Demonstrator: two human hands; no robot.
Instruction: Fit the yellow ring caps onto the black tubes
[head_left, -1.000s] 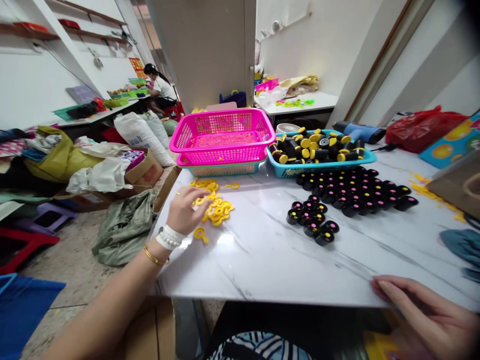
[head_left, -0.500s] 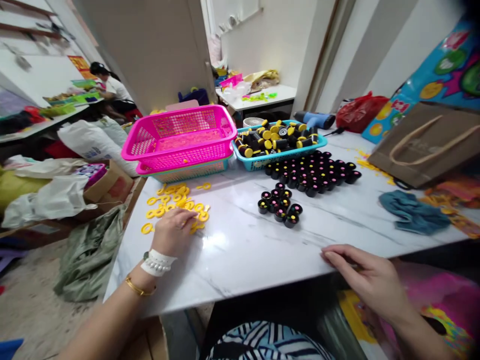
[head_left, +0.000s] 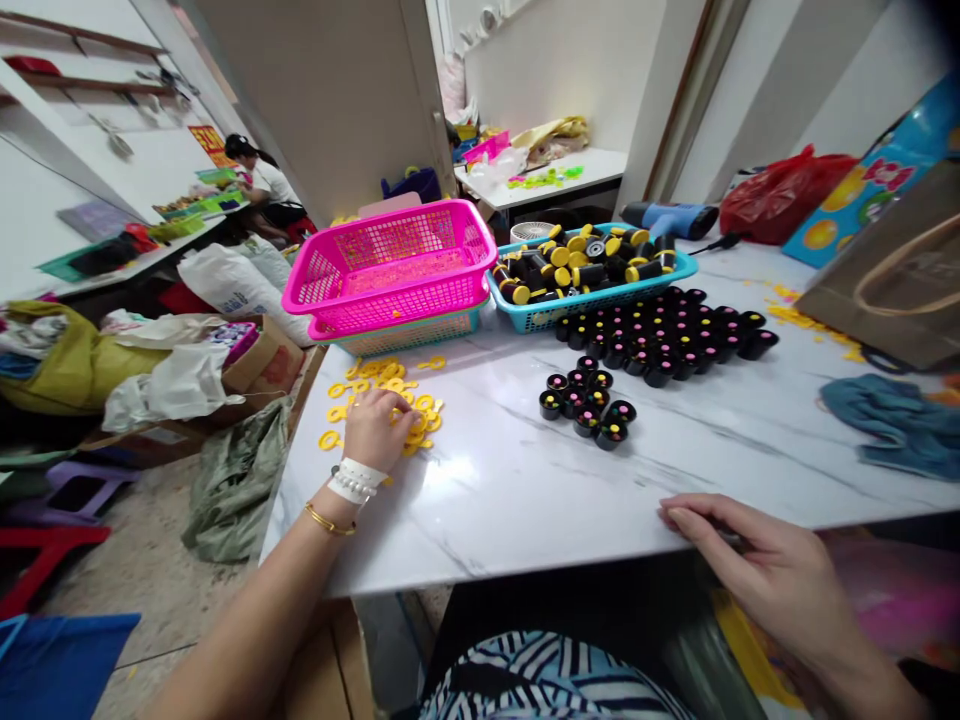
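My left hand [head_left: 377, 428] is in a loose pile of small yellow plastic rings with short stems [head_left: 386, 373]. Its fingers curl down among the pieces, their tips mostly hidden, so what they hold does not show. At the table's front edge rests my right hand [head_left: 750, 550], thumb pressed to the forefinger; anything between them is out of sight. Between and beyond the hands stands a small group of round black cups [head_left: 587, 400] with pink or yellow dots inside. Behind it is a larger block of similar black cups [head_left: 667, 335].
A pink basket [head_left: 397, 305] is stacked on a teal one at the back left. Beside it, a blue basket [head_left: 600, 303] holds black cylinders with yellow ends. A blue heat gun [head_left: 675, 218], a cloth [head_left: 889, 425] and a paper bag [head_left: 892, 290] lie rightward. Another person sits far left.
The view has swung left, shifting everything rightward in the picture. My left hand has moved further into the yellow pieces, its fingers now lower among them. The right hand keeps its pose.
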